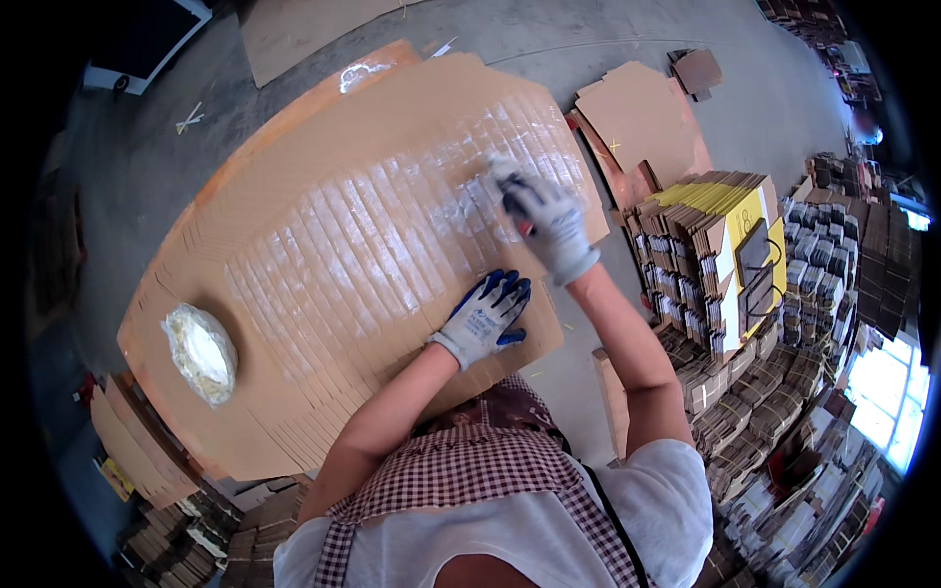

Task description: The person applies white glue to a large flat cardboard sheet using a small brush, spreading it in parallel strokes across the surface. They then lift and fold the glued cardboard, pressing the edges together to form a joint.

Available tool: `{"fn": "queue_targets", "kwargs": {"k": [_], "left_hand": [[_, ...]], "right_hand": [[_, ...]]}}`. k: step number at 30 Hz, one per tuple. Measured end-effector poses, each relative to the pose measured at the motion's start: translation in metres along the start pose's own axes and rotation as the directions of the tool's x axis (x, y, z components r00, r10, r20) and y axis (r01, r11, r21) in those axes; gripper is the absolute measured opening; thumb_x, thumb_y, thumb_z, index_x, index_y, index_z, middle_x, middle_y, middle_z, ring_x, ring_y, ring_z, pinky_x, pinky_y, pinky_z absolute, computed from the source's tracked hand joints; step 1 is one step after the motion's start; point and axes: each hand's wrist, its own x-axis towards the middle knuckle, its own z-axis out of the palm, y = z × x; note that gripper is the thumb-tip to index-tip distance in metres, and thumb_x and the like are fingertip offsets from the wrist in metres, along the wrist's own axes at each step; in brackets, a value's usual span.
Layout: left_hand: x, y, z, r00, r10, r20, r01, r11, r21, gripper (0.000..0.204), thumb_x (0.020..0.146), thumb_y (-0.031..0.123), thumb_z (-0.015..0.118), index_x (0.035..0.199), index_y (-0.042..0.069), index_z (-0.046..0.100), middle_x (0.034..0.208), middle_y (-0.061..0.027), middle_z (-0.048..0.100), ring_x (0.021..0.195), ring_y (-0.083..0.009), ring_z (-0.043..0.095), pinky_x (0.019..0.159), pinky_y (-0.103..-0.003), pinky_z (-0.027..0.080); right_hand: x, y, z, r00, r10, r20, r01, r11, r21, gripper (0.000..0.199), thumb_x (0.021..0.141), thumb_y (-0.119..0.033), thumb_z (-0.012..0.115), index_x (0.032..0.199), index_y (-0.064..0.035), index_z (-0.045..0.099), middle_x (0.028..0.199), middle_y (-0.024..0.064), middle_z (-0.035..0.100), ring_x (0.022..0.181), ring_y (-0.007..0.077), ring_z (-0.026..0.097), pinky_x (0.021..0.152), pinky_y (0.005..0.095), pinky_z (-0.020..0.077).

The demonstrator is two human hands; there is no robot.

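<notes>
A wide fan of overlapping brown cardboard sheets (323,186) lies before me, its stepped edge strips shiny with wet white glue (377,225). My right hand (551,220), in a grey and dark blue work glove, is closed over the far right part of these strips. It grips what looks like a glue brush (502,169), whose pale end is smeared by motion; a bit of red shows by the palm. Gloved likewise, my left hand (487,312) rests flat with fingers stretched out on the near edge of the sheets. Toward the left sits a plastic-lined container of white paste (201,355).
On the right stand a stack of yellow and white folded cartons (720,255) and many tied cardboard bundles (745,402). More flat cardboard (642,122) lies beyond the far right corner. At the upper left, a dark white-edged object (147,39) stands on the grey floor (235,108).
</notes>
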Motion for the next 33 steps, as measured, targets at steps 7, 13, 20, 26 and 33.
{"fn": "queue_targets", "kwargs": {"k": [7,13,20,26,33], "left_hand": [[0.000,0.000,-0.001,0.999,0.028,-0.014,-0.029,0.999,-0.033,0.074,0.094,0.058,0.045,0.143,0.003,0.043,0.147,-0.0173,0.044,0.141,-0.0323,0.035,0.120,-0.048,0.021],[-0.005,-0.004,0.007,0.999,0.024,-0.049,-0.026,0.999,-0.040,0.074,0.095,0.059,0.042,0.144,0.003,0.041,0.150,-0.0175,0.039,0.143,-0.0330,0.032,0.121,-0.048,0.018],[-0.006,-0.004,0.012,1.000,0.018,-0.011,-0.019,0.996,-0.084,0.074,0.096,0.055,0.043,0.147,0.003,0.037,0.155,-0.0147,0.034,0.146,-0.0324,0.027,0.122,-0.049,0.016],[0.001,-0.004,-0.001,0.999,0.022,0.030,-0.018,0.992,-0.121,0.070,0.094,0.051,0.049,0.144,0.002,0.041,0.152,-0.0156,0.038,0.145,-0.0316,0.028,0.121,-0.049,0.018],[-0.007,-0.003,0.012,0.992,0.027,-0.124,-0.034,0.998,-0.055,0.070,0.092,0.050,0.052,0.141,0.001,0.044,0.145,-0.0166,0.044,0.139,-0.0320,0.036,0.120,-0.049,0.020]], "right_hand": [[0.029,0.037,0.022,0.995,0.097,-0.024,-0.098,0.993,-0.060,0.043,0.078,-0.011,0.071,0.121,-0.0115,0.062,0.119,0.0132,0.064,0.104,0.0349,0.061,0.092,0.0430,0.0493],[0.039,-0.023,0.018,0.993,-0.106,0.051,0.104,0.994,0.046,0.046,0.080,-0.013,0.070,0.125,-0.0151,0.058,0.114,0.0116,0.063,0.101,0.0297,0.063,0.085,0.0418,0.0509],[0.070,0.013,0.029,0.872,0.480,-0.097,-0.444,0.859,0.255,0.035,0.085,-0.012,0.071,0.118,-0.0077,0.061,0.101,0.0082,0.067,0.086,0.0211,0.067,0.073,0.0349,0.0540],[0.085,-0.037,0.057,0.737,0.641,0.212,-0.354,0.100,0.930,0.030,0.085,-0.001,0.070,0.114,0.0001,0.063,0.096,0.0075,0.069,0.082,0.0156,0.067,0.073,0.0271,0.0564],[0.092,-0.012,0.064,0.771,0.634,-0.064,-0.530,0.694,0.487,0.036,0.080,-0.018,0.075,0.111,-0.0037,0.062,0.106,0.0192,0.065,0.097,0.0368,0.063,0.084,0.0411,0.0511]]}}
